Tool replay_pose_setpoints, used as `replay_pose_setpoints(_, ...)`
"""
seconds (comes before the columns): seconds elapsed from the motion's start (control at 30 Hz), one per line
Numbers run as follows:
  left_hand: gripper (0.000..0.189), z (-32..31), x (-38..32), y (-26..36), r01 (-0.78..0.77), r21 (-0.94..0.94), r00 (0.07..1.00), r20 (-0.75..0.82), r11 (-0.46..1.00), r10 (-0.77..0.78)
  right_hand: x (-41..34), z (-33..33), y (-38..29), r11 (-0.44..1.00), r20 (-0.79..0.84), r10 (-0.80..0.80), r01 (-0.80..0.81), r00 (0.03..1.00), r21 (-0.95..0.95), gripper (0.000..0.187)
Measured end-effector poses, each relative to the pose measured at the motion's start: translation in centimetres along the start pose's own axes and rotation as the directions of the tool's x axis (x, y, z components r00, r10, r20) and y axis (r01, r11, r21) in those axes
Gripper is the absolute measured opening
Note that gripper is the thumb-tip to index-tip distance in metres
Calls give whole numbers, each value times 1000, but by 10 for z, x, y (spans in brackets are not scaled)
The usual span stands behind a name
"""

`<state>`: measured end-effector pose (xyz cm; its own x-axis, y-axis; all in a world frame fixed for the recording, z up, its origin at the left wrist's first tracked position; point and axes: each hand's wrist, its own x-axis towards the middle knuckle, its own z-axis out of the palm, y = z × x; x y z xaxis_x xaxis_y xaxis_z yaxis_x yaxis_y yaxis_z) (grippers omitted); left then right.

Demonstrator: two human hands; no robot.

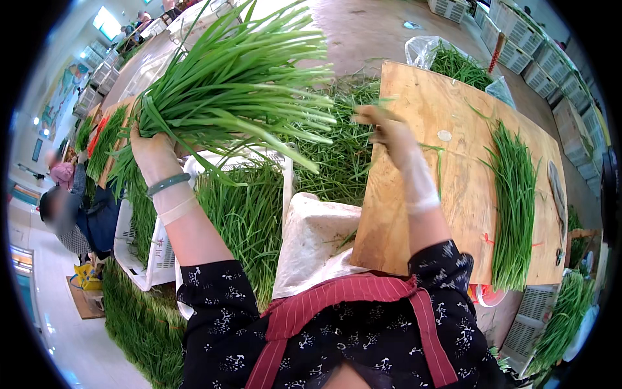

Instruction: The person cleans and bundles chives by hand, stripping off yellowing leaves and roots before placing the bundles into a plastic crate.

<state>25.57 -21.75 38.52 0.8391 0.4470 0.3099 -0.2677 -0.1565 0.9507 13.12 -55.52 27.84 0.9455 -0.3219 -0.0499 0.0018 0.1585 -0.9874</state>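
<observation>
My left hand (pixel 154 151), in a thin pale glove with a bangle at the wrist, grips a large bunch of green garlic chives (pixel 233 92). The leaves are folded over near the fist, and the pale stem ends fan out to the right. My right hand (pixel 391 133), also gloved, is motion-blurred above the left edge of a plywood board (pixel 457 189). Its fingers look apart, and I see nothing held in them. Beneath my left forearm stands a white plastic crate (pixel 287 182) full of upright chives (pixel 243 214). Another bundle of chives (pixel 515 209) lies on the board's right side.
Loose green trimmings (pixel 335 170) pile up between crate and board. A white sheet (pixel 316 238) hangs before my lap. Small scissors (pixel 559 256) lie at the board's right edge. Stacked crates (pixel 539 78) line the far right. A co-worker (pixel 73 219) is at the left.
</observation>
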Motion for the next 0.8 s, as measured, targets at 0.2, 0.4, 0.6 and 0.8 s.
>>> replay_pose_setpoints(0.2, 37, 8, -14, 31, 103, -395, 968, 249, 913, -2, 26, 70, -4, 929, 579, -359, 341, 732, 145, 41)
replay_pose_setpoints(0.4, 34, 8, -11, 30, 281, -450, 948, 267, 848, -173, -2, 48, -6, 900, 358, -21, -138, 933, 413, 21)
replay_pose_setpoints(0.6, 30, -25, 28, -16, 223, -560, 949, 311, 798, -47, -21, -38, 11, 369, 68, -444, 113, 893, 923, 6)
replay_pose_setpoints(0.8, 35, -20, 21, -19, 75, -394, 966, 256, 916, 31, 4, -15, -1, 983, 144, -100, 76, 985, 168, 26)
